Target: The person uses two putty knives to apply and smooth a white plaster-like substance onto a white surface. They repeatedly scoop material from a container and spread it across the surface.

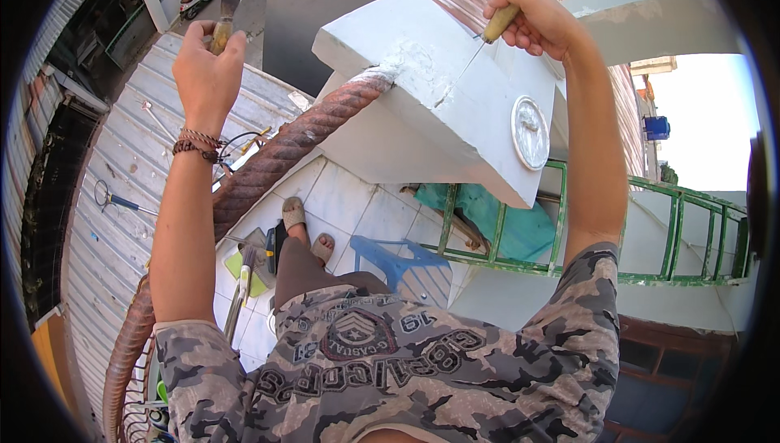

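Note:
My left hand [207, 73] is raised at the upper left, closed round the wooden handle of a putty knife [231, 0] whose blade is smeared with white paste. At the upper right my right hand [540, 22] grips the wooden handle of a second putty knife [500, 24]. Its thin blade, seen nearly edge-on, reaches down to the top of a white concrete ledge [479, 130]. White paste [398, 65] lies rough where a brown twisted handrail [313, 124] meets this ledge. Further right on the ledge rests a round lid [530, 132] with paste on it.
Below are a blue plastic stool [398, 260], a green metal ladder [670, 236] and a teal cloth [520, 232]. A long-handled tool [240, 288] stands near my feet on the white tiles [341, 199]. Corrugated roofing [122, 158] lies beyond the handrail at left.

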